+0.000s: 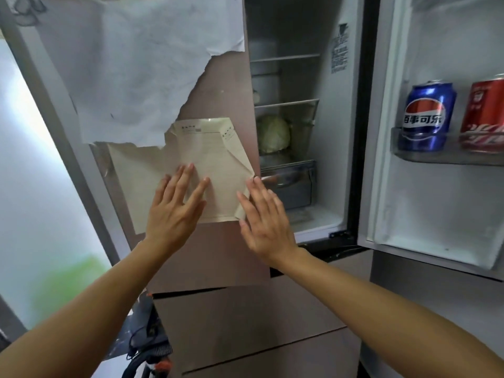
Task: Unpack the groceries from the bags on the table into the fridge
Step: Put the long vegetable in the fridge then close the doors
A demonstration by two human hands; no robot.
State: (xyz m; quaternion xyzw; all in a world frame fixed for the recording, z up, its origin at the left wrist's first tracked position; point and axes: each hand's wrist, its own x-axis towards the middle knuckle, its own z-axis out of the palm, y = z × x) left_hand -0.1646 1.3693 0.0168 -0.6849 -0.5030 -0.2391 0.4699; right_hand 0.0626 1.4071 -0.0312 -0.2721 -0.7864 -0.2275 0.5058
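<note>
Kitchen space is filled by a tall pinkish-brown metal fridge [212, 309], its white-lined right door [436, 200] swung wide and its pinkish-brown left door [226, 105] facing the camera. A torn white paper sheet [152, 64] covers the upper part of the left door, with a creased cream paper sheet [212, 159] stuck below it, one right corner folded over. Inside the open compartment, a pale green round cabbage [273, 134] sits on a glass shelf above a clear plastic crisper drawer [289, 184], probably put there because the shelf has room for its bulk. A blue metal cola can [425, 115] and a red metal soda can [484, 115] stand upright side by side in the clear door rack [436, 158], whose rail keeps them from tipping. The left hand [174, 211] lies flat on the cream sheet, fingers straight and spread. The right hand [266, 222] lies flat at the sheet's folded edge, fingers straight and slightly apart. Neither hand grips anything, and the flat palms suggest a push to close the left door. Neither the bags nor the table is in view.
</note>
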